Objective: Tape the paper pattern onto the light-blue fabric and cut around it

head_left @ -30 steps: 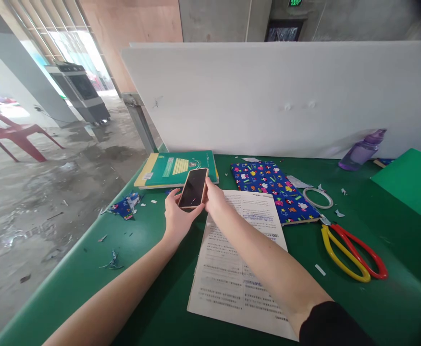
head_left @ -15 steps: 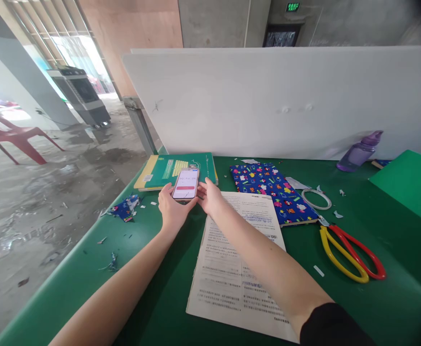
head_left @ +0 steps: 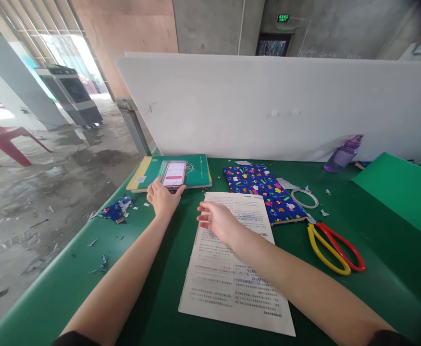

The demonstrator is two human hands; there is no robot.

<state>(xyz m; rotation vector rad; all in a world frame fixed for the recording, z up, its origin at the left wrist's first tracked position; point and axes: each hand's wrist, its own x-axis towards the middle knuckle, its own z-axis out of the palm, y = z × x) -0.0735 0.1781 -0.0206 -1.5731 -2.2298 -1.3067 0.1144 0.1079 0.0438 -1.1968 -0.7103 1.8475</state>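
Observation:
My left hand is at the lower end of a smartphone, with thumb and fingers on either side of it. The phone's lit screen faces up over a stack of green and yellow books. My right hand hangs over a printed booklet, holding nothing, its fingers loosely bent and apart. Behind the booklet lies a book with a blue patterned cover.
Red and yellow-handled scissors and a white ring-shaped roll lie to the right. A purple bottle stands near the white board. Fabric-patterned scraps litter the left side, near the table edge. A green sheet is far right.
My right hand has come away from the phone, back over the booklet. My left hand has stayed with the phone, which is now farther over the books. The view has shifted slightly.

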